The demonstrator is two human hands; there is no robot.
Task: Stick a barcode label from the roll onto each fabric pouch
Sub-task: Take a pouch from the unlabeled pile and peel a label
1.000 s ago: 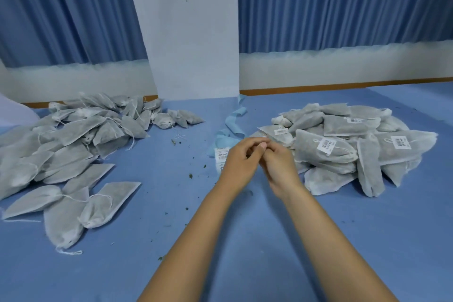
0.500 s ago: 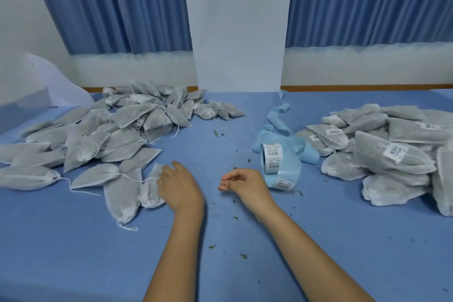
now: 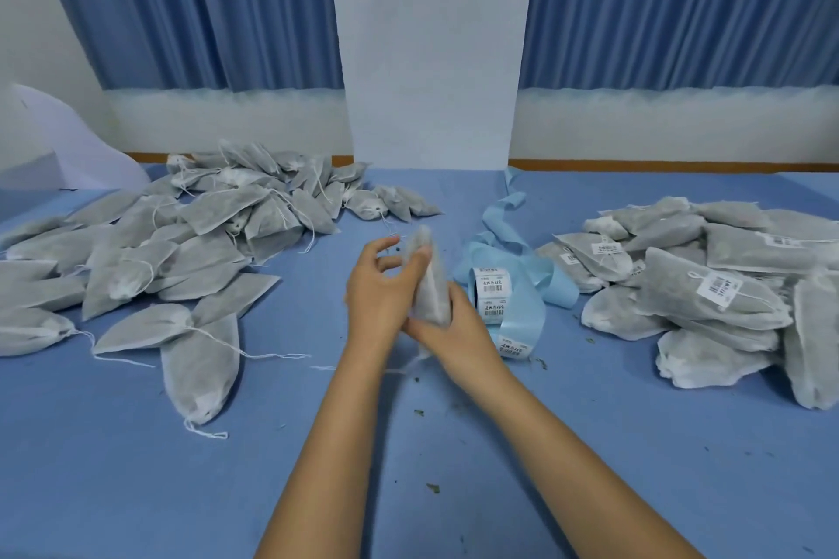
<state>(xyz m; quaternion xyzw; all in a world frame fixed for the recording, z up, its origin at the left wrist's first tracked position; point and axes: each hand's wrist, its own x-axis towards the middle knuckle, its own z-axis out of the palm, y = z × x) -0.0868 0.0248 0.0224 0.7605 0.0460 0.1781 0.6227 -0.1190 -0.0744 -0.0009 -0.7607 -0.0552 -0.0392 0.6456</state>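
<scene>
Blue counter (image 3: 136,490) spans the full view. Left heap of pouches (image 3: 181,241): grey fabric with white drawstrings, spread loosely across the left side, no labels visible on any upper face. Right heap of pouches (image 3: 726,286): stacked more tightly on the right side, several showing white barcode labels. Backing strip (image 3: 504,213): pale blue, spent, trailing in loops from the far edge of the counter down to the roll. Label roll (image 3: 492,295): standing on edge between the two heaps, just right of the hands, barcode labels facing the camera. Left hand (image 3: 377,290): raised at centre, thumb pressed against the upper part of the held pouch (image 3: 431,286), fingers apart and clear of the fabric. Right hand (image 3: 458,331): under the lower end of the same pouch, fingers clamped round it, though mostly hidden behind the fabric. The held pouch stands upright and edge-on between both hands, above the counter, directly in front of the roll; no label can be made out on it, the item being blurred. Green crumbs (image 3: 433,488): scattered on the counter near the forearms.
</scene>
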